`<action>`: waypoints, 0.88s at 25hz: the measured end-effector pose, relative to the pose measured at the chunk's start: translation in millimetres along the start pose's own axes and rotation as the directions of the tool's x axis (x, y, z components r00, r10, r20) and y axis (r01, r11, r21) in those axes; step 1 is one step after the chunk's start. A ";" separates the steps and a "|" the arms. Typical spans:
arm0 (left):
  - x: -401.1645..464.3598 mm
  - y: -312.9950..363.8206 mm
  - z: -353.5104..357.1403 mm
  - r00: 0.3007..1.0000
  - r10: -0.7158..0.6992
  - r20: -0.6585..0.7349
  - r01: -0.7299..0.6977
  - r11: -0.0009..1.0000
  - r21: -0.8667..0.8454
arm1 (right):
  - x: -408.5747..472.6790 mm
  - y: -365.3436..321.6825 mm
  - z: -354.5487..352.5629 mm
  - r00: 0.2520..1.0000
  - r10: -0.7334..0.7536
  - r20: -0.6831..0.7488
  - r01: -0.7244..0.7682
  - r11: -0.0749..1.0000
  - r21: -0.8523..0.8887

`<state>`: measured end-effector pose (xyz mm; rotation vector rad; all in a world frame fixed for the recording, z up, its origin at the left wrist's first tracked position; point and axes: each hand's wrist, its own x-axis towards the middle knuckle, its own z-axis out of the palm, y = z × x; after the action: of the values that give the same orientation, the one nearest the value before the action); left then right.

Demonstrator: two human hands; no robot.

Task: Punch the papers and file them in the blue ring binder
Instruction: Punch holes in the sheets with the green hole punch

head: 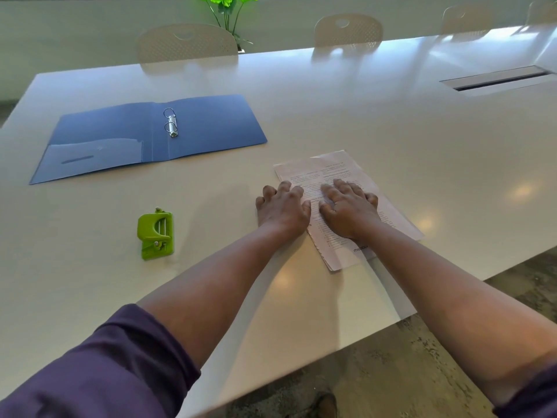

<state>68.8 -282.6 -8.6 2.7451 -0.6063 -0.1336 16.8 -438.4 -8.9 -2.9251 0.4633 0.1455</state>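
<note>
1. Your left hand [281, 208] rests with bent fingers at the left edge of the thin stack of white printed papers [346, 206], gripping nothing.
2. Your right hand [349, 208] presses flat on the middle of that stack, fingers spread.
3. The papers lie at the near right of the long white table [331, 110].
4. The blue plastic ring binder [211, 122] lies open at the far left, its metal rings [170, 122] closed.
5. The lime-green hole punch [155, 233] sits near left, apart from both hands.
</note>
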 end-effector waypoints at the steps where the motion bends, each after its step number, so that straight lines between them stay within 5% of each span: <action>1: 0.5 0.6 -2.4 1.000 -0.007 0.020 0.007 1.000 -0.004 | 1.5 0.3 -1.7 1.000 -0.004 0.008 0.004 1.000 -0.002; 9: -3.9 -0.4 -13.1 0.994 -0.030 0.101 0.037 0.997 -0.070 | -0.1 -1.5 -5.0 0.999 -0.029 -0.027 0.029 0.999 0.021; 14: -8.6 -8.4 -19.7 0.996 -0.046 0.073 0.066 0.951 -0.303 | -5.5 -11.4 -10.1 0.992 -0.052 -0.115 0.061 0.995 0.077; 22: -53.6 -76.9 -66.8 0.980 -0.027 -0.199 -0.027 0.963 -0.267 | -13.6 -102.9 -11.1 0.944 -0.309 -0.115 0.327 0.925 0.195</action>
<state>61.2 -174.3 29.8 2.4571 -0.4925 0.0580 37.1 -340.1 19.9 -2.7537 0.0052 -0.0654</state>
